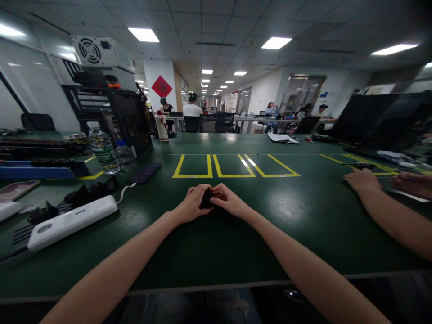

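Observation:
A small black object [206, 199] is held between my two hands, just above or on the green tabletop [216, 243]; its kind I cannot make out. My left hand [193, 203] wraps round its left side, fingers over the top and thumb below. From the right, my right hand [228, 200] touches it with bent fingertips and thumb. The fingers hide much of the object. Beyond the hands, yellow tape [232, 176] marks out several open-sided boxes on the table.
On the left lie a white power strip [74, 221], a water bottle [102, 150] and an open computer case [126, 119]. A co-worker's hands [364, 180] work at the right, by a dark screwdriver-like tool [362, 166]. A clipboard with paper [282, 138] rests farther back.

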The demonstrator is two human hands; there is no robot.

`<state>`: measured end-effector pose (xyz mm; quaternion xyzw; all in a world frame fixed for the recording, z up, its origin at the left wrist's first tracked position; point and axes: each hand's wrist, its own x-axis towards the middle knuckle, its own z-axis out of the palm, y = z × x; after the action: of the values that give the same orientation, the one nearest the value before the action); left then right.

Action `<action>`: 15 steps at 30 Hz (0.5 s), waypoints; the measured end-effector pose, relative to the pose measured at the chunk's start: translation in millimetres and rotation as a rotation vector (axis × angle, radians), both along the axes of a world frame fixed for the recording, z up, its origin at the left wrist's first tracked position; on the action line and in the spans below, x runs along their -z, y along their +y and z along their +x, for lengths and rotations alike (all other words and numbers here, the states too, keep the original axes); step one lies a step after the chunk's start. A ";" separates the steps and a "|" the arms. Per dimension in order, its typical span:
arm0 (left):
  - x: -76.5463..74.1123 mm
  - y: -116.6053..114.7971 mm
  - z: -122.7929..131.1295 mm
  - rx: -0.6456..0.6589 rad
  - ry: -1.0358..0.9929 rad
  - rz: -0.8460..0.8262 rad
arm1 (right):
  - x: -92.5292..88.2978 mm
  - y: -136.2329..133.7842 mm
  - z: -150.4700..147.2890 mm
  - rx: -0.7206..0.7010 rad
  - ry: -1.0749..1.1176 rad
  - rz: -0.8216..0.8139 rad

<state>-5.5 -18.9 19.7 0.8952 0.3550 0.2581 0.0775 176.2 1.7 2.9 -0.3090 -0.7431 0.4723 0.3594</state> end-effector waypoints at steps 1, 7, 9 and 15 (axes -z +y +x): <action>0.5 0.3 -0.1 -0.002 0.000 -0.001 | 1.0 0.8 0.0 0.012 -0.008 -0.011; 12.1 7.5 1.2 -0.027 -0.025 0.027 | 0.7 0.6 1.4 -0.035 0.009 -0.037; 15.6 9.8 1.7 -0.037 -0.034 0.036 | -1.8 -1.4 1.8 -0.072 0.038 -0.032; 11.4 7.9 0.9 -0.024 -0.026 0.017 | -5.5 -4.7 2.2 -0.094 0.056 -0.022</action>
<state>-4.6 -11.0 8.3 0.8882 0.3622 0.2735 0.0714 178.4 -3.0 8.5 -0.2645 -0.7412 0.5053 0.3540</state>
